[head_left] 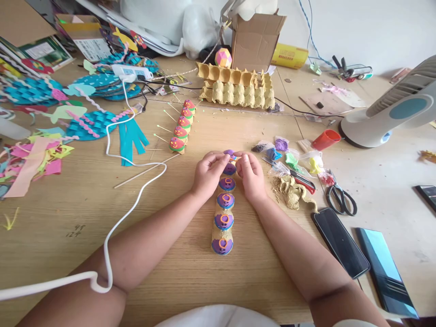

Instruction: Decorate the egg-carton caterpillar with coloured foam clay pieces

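Note:
A strip of egg-carton cups [225,211] lies lengthwise in front of me, its domes covered in purple clay with blue rims and small dark face marks. Orange clay rings top the nearer domes; the dome by my fingertips [229,169] shows no ring. My left hand [210,172] is at the strip's far end, thumb and forefinger pinched together. Opposite it, my right hand [251,175] also has thumb and forefinger closed. A bit of orange shows between the fingertips, partly hidden; whether it is held or lies on the farthest dome I cannot tell.
A red-and-green caterpillar strip [183,127] stands beyond my left hand. Right of me lie clay packets [292,160], a utility knife [303,181], scissors [341,200] and a phone [340,243]. A white cable [136,193] crosses the left side. Egg cartons [238,93] and a fan [391,109] stand farther back.

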Action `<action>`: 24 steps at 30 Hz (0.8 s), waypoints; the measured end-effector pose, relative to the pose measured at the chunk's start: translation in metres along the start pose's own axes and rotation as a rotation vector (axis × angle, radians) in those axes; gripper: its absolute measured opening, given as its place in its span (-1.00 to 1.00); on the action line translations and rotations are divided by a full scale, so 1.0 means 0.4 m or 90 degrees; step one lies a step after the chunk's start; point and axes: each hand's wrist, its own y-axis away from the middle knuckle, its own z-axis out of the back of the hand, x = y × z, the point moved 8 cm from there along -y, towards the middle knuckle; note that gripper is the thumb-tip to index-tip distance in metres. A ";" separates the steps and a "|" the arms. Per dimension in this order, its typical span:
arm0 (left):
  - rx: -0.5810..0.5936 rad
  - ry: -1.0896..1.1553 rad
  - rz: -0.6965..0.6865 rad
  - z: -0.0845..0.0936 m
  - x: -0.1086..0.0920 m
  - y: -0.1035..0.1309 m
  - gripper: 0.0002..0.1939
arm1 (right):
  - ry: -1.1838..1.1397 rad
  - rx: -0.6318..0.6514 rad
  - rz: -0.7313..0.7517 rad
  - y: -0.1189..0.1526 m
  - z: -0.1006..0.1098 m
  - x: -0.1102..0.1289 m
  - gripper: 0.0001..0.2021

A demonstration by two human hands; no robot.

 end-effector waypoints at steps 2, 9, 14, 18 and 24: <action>-0.005 0.010 0.003 0.001 0.005 -0.001 -0.65 | 0.005 0.031 0.005 0.003 -0.013 0.004 -0.57; -0.005 0.020 0.006 -0.001 0.003 0.000 -0.58 | 0.036 0.022 0.018 0.004 -0.013 0.007 -0.69; 0.018 0.023 0.031 -0.010 -0.007 0.002 -0.53 | -0.010 -0.011 0.002 0.000 -0.004 0.005 -0.64; 0.031 -0.004 0.015 -0.010 -0.020 0.006 -0.61 | -0.066 -0.053 -0.030 -0.004 0.014 -0.014 -0.53; 0.086 -0.097 -0.075 -0.023 -0.047 0.012 -0.73 | -0.101 -0.041 -0.055 -0.007 0.014 -0.029 -0.49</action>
